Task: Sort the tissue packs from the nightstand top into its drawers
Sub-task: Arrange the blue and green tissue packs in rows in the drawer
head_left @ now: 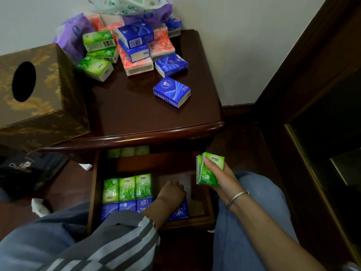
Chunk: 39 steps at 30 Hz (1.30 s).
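Observation:
The dark wooden nightstand [136,118] carries a heap of green, blue, pink and purple tissue packs at its back; one blue pack [172,92] lies alone nearer the front. Below, a drawer [201,216] stands pulled out, with a row of green packs [127,188] and a row of blue packs [127,207] inside. My left hand [172,192] reaches down into the drawer beside the green row, fingers curled; whether it holds anything I cannot tell. My right hand [220,178] grips two green packs [208,169] upright above the drawer's right edge.
A gold-patterned tissue box [35,94] with a round hole sits on the nightstand's left side. A dark bag [27,171] lies on the floor at left. A dark wooden door frame [304,75] stands to the right. My knees flank the drawer.

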Available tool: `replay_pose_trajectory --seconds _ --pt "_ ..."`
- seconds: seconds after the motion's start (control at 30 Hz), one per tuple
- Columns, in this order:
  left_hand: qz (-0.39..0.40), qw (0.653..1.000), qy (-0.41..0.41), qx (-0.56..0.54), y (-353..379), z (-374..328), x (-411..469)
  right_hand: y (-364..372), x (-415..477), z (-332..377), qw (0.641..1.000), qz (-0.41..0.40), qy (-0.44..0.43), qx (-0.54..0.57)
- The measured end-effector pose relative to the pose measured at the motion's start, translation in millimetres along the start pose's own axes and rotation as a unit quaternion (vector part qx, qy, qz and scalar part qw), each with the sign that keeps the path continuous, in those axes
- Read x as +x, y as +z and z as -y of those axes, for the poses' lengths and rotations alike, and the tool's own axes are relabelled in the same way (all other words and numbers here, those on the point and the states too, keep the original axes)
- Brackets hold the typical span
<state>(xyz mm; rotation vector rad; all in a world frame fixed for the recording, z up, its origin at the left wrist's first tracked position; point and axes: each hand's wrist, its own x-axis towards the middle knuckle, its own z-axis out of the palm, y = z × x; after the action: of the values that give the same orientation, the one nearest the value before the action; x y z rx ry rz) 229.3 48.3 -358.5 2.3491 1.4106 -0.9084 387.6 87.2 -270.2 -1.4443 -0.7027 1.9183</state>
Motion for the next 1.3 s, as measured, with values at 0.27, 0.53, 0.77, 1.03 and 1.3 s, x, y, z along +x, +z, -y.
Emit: replay_pose_trajectory --seconds 0.27,0.53,0.77,1.03,1.3 --pt "-0.085 0.990 -0.084 -0.069 12.0 8.9 -36.4 2.9 -6.7 -0.4 0.998 0.010 0.038 -0.043" --pt "-0.242 0.849 -0.383 -0.272 30.2 97.8 -130.3 66.1 14.2 -29.8 0.975 0.025 0.101 -0.196" --pt "-0.171 0.668 -0.469 -0.552 70.3 114.4 -141.8 94.0 70.4 -72.6 0.965 -0.058 0.078 -0.246" --pt "-0.182 0.639 -0.464 -0.586 72.4 112.0 -133.8 100.9 96.4 -92.7 0.921 -0.017 0.053 -0.385" --pt "-0.185 0.640 -0.464 -0.583 69.7 111.0 -133.8 87.5 92.1 -83.9 0.852 0.052 0.023 -0.520"
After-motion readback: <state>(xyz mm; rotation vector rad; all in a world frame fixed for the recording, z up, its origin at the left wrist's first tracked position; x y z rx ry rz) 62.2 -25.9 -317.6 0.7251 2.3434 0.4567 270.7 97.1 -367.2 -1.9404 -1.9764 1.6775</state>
